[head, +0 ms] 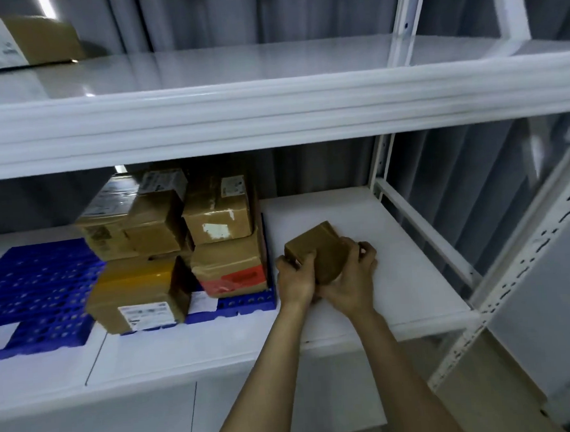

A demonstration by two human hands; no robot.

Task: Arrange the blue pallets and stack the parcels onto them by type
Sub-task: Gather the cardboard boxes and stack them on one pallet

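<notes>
Brown and small, the box (pixel 317 249) was gripped by the left hand (pixel 295 277) and right hand (pixel 352 280) near the right end of the shelf (pixel 396 252), and probably needed to stay flat going onto the blue pallet (pixel 245 304) beside it.

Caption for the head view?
Left hand and right hand grip a small box beside boxes stacked on a blue pallet.

Head view, close, facing forward-down at white shelf (pixel 360 218) from front.
</notes>
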